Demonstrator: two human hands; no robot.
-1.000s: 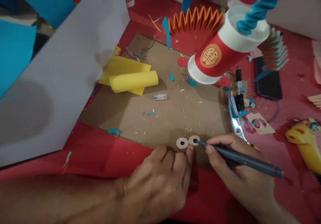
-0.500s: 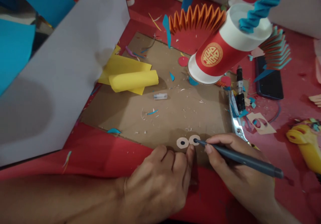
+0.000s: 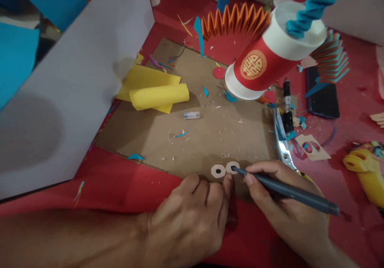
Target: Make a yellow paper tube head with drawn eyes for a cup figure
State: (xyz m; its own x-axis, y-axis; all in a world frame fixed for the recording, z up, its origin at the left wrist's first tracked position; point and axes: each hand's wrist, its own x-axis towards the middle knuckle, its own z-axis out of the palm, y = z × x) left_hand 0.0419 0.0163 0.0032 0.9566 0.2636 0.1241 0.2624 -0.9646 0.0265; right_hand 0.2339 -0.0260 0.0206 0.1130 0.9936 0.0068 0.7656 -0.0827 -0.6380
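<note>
Two small white paper discs (image 3: 224, 169) lie side by side near the front edge of a brown cardboard sheet (image 3: 192, 140). The left disc has a black dot drawn in its middle. My right hand (image 3: 282, 204) grips a dark grey pen (image 3: 285, 190) whose tip rests on the right disc. My left hand (image 3: 192, 216) is curled, its fingertips pressing on the cardboard just below the discs and touching their lower edge.
A red and white paper cup (image 3: 267, 56) with a blue paper coil lies tilted at the back right, beside an orange pleated fan (image 3: 237, 20). Rolled yellow paper (image 3: 159, 96), a grey card (image 3: 69, 80), scissors (image 3: 283, 140), a phone (image 3: 322, 94) and paper scraps surround the cardboard.
The pen tip has shifted very slightly on the right disc. Both hands stay in the same place.
</note>
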